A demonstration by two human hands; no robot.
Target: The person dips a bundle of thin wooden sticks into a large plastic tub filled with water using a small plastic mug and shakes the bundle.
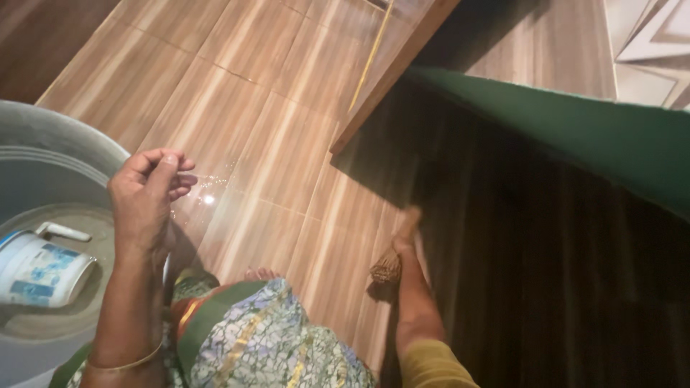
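Observation:
My left hand hovers over the rim of a large grey tub, its fingers curled together against the thumb with nothing in them. A thin gold bangle sits on that wrist. Small wet glints shine on the floor just right of this hand. My right hand reaches down at the edge of a dark shadowed area and grips the bound end of a stick broom. The broom's bristles are lost in the dark.
Inside the tub floats a white mug with a blue print on water. A green panel slants across the upper right. A thin yellow stick lies along a wooden edge at the top. My toes and patterned clothing show below.

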